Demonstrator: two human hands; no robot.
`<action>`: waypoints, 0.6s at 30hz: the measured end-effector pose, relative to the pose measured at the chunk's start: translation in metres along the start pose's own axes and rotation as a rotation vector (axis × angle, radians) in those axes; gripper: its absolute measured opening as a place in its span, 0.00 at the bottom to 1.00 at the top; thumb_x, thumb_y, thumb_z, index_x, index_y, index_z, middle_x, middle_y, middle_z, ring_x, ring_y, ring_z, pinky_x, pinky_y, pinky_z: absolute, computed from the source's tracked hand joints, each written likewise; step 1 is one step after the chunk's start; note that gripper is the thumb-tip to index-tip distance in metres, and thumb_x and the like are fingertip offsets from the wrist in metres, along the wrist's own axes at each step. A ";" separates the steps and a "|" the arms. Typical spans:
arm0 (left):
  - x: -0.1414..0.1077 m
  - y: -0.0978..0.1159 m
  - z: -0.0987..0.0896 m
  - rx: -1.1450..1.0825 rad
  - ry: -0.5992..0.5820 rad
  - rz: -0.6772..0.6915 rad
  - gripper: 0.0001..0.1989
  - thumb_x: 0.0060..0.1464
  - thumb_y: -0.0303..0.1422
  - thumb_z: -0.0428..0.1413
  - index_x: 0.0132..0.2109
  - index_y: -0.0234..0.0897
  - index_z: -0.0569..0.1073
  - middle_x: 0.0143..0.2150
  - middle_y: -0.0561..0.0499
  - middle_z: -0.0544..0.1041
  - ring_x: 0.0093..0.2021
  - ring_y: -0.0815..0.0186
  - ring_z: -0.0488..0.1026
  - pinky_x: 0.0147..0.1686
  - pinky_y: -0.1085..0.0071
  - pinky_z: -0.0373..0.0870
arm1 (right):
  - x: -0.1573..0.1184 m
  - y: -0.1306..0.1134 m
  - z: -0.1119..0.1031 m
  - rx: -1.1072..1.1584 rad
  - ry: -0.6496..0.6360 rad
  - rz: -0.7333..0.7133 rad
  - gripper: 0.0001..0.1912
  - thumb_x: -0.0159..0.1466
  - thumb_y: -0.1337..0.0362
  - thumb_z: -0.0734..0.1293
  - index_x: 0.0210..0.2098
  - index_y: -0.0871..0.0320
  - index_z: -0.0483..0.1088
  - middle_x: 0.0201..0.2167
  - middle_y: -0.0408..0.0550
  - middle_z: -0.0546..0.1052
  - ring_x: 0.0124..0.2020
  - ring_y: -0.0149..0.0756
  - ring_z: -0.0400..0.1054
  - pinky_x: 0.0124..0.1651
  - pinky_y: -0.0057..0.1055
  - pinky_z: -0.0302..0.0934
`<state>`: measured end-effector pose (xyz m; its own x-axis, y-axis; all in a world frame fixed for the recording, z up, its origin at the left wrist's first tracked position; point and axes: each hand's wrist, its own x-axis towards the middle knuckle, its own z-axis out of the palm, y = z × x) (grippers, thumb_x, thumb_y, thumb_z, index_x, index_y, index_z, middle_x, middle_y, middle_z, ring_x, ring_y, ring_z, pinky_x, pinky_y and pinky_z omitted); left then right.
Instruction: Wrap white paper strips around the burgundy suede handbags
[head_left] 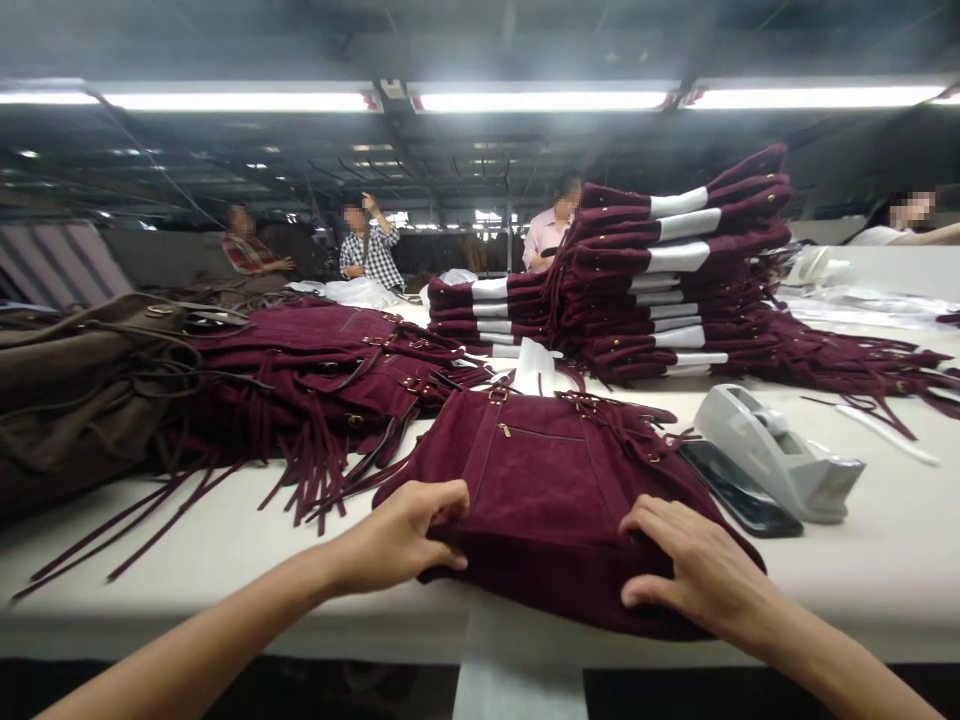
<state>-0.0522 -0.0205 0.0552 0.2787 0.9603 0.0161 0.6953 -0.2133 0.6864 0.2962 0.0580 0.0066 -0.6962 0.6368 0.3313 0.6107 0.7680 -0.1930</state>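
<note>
A burgundy suede handbag (532, 470) with a zip pocket, brass rings and straps lies at the table's front edge, its base toward me. My left hand (420, 530) grips the bag's near left edge, thumb below and curled fingers on top. On the near right edge, my right hand (675, 560) pinches the bag the same way. Beneath the bag, a white strip (517, 680) hangs over the table edge. A white paper piece (535, 368) stands at the bag's far side.
Right of the bag stand a grey tape dispenser (780, 455) and a dark phone-like slab (739, 490). Behind rises a tall stack of burgundy bags (675, 290) with white bands. More burgundy bags (315, 350) and brown bags (82, 400) lie left. Several people work beyond.
</note>
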 end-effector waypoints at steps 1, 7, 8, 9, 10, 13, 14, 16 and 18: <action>0.005 0.003 -0.009 -0.009 -0.062 -0.002 0.15 0.43 0.27 0.63 0.30 0.37 0.62 0.26 0.61 0.57 0.28 0.73 0.54 0.27 0.76 0.52 | 0.002 -0.001 0.004 0.040 -0.037 0.023 0.20 0.55 0.48 0.74 0.38 0.55 0.71 0.37 0.46 0.75 0.38 0.41 0.70 0.42 0.35 0.63; 0.047 -0.008 -0.046 -0.263 -0.404 -0.082 0.18 0.39 0.37 0.67 0.34 0.36 0.69 0.30 0.58 0.67 0.31 0.71 0.64 0.31 0.77 0.60 | 0.031 0.011 0.003 0.571 -0.240 0.157 0.17 0.62 0.49 0.67 0.31 0.58 0.70 0.29 0.41 0.72 0.31 0.34 0.66 0.35 0.26 0.60; 0.054 -0.013 -0.048 -0.300 -0.447 -0.120 0.19 0.39 0.39 0.67 0.36 0.37 0.71 0.31 0.57 0.70 0.32 0.70 0.66 0.32 0.76 0.63 | 0.037 0.016 0.003 0.669 -0.259 0.184 0.18 0.61 0.48 0.67 0.31 0.58 0.71 0.29 0.41 0.73 0.31 0.35 0.66 0.35 0.26 0.61; 0.059 -0.017 -0.048 -0.310 -0.478 -0.152 0.21 0.39 0.42 0.67 0.38 0.37 0.72 0.33 0.55 0.73 0.32 0.68 0.69 0.32 0.75 0.66 | 0.043 0.020 0.004 0.749 -0.275 0.214 0.18 0.60 0.48 0.68 0.30 0.58 0.72 0.29 0.42 0.73 0.31 0.36 0.67 0.34 0.26 0.61; 0.064 -0.021 -0.047 -0.295 -0.492 -0.174 0.22 0.39 0.44 0.66 0.40 0.37 0.74 0.34 0.54 0.75 0.32 0.66 0.71 0.32 0.74 0.68 | 0.049 0.024 0.006 0.807 -0.299 0.241 0.18 0.59 0.48 0.69 0.30 0.59 0.73 0.29 0.42 0.74 0.31 0.36 0.67 0.33 0.26 0.62; 0.070 -0.030 -0.036 -0.160 -0.428 -0.188 0.19 0.42 0.44 0.64 0.39 0.37 0.78 0.32 0.52 0.77 0.31 0.64 0.72 0.30 0.73 0.69 | 0.063 0.029 0.013 0.868 -0.450 0.263 0.19 0.59 0.47 0.69 0.27 0.59 0.73 0.27 0.42 0.73 0.29 0.34 0.65 0.33 0.25 0.61; 0.070 -0.030 -0.030 -0.105 -0.370 -0.186 0.16 0.43 0.42 0.64 0.38 0.37 0.79 0.30 0.52 0.77 0.31 0.64 0.72 0.30 0.73 0.68 | 0.066 0.029 0.015 0.860 -0.514 0.244 0.20 0.60 0.47 0.67 0.26 0.59 0.73 0.25 0.41 0.73 0.27 0.32 0.64 0.32 0.25 0.60; 0.068 -0.027 -0.019 0.033 -0.207 -0.164 0.11 0.45 0.37 0.63 0.38 0.39 0.80 0.30 0.53 0.77 0.34 0.62 0.72 0.33 0.72 0.67 | 0.069 0.027 0.018 0.799 -0.580 0.198 0.22 0.63 0.47 0.65 0.24 0.59 0.72 0.22 0.40 0.71 0.25 0.31 0.63 0.31 0.25 0.59; 0.064 -0.019 -0.009 0.174 -0.041 -0.119 0.09 0.48 0.33 0.61 0.39 0.41 0.80 0.34 0.51 0.78 0.40 0.59 0.72 0.40 0.69 0.66 | 0.067 0.026 0.019 0.662 -0.527 0.176 0.22 0.63 0.47 0.64 0.23 0.58 0.73 0.22 0.41 0.73 0.25 0.34 0.66 0.31 0.27 0.60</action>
<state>-0.0537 0.0465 0.0499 0.2117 0.9732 -0.0897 0.8280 -0.1298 0.5454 0.2582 0.1215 0.0059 -0.7963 0.5729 -0.1940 0.4947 0.4323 -0.7539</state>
